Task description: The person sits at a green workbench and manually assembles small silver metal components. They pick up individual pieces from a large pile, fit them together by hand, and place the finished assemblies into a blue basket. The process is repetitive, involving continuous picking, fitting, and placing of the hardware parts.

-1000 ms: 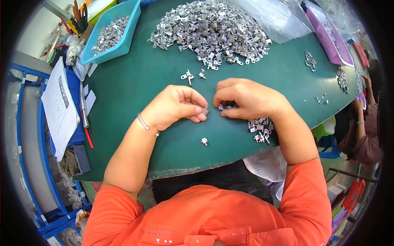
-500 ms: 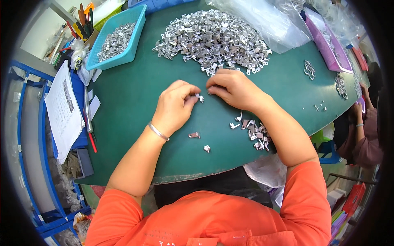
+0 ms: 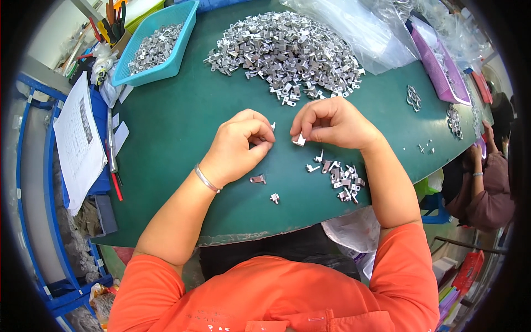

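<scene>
Between the thumb and fingers of my right hand a small silver metal bracket is pinched, a little above the green table. To its left, my left hand is closed in a pinch on a small metal piece, mostly covered by the fingertips. A large heap of silver metal brackets lies beyond both hands. Close to my right forearm is a small cluster of metal brackets. A single flat bracket and another small metal part lie nearer the table's front edge.
A turquoise basket with metal parts stands at the far left, a purple basket at the far right. Clear plastic bags lie behind the heap. Papers hang at the left. Another person's arm shows at the right.
My right hand has turned and drawn back slightly from the heap's front edge, and a bracket now shows in its fingers. My left hand stays nearly in place, its piece more hidden.
</scene>
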{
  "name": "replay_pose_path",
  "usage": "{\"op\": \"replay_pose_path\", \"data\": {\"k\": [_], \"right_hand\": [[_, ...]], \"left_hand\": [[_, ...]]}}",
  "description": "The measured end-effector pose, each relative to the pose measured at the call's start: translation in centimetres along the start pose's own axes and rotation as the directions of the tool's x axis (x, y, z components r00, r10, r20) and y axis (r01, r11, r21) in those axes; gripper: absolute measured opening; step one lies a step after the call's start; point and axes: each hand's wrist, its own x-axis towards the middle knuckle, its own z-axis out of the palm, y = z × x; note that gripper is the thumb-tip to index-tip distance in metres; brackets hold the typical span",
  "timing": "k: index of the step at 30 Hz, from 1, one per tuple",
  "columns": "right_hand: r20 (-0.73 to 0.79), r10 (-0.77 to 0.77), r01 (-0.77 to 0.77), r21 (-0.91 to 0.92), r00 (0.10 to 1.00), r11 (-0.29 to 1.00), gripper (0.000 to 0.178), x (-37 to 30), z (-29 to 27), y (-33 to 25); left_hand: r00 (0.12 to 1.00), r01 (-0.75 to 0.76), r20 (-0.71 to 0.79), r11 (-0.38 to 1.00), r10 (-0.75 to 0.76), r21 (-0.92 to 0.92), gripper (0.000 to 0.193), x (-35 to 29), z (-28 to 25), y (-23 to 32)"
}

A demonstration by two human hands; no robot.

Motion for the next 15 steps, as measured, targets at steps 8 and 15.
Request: {"op": "replay_pose_path", "data": {"k": [8, 15], "right_hand": [[-0.097, -0.318, 0.231, -0.494, 0.943, 0.838, 0.019, 1.0, 1.2, 1.0], [-0.051, -0.288, 0.175, -0.691, 0.956, 0.702, 0.012, 2.1, 3.2, 2.0]], "left_hand": [[0.882, 0.461, 0.236, 0.647, -0.407, -0.607, 0.015, 0.6, -0.6, 1.6], [0.859, 0.329, 0.434, 0.943, -0.274, -0.056, 0.012, 0.0, -3.7, 1.0]]}}
